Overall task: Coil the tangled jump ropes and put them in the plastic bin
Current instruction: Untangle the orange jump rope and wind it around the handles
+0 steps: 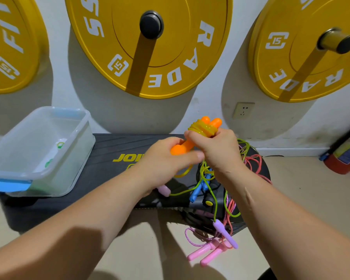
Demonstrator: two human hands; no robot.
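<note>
Orange-handled jump rope (205, 128), yellow cord wound round its handles, is being held over the black step board (109, 146): right hand (218, 152) clasping the coil, left hand (162, 160) gripping the handle ends. The tangled ropes (207, 178) are lying on the board's right end, plastic bin (14, 174) on its left.

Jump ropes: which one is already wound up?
The orange-handled rope, gripped by the left hand and right hand, its yellow cord wrapped round the handles. The blue-handled rope, purple-handled rope and pink-handled rope lie loose and tangled.
</note>
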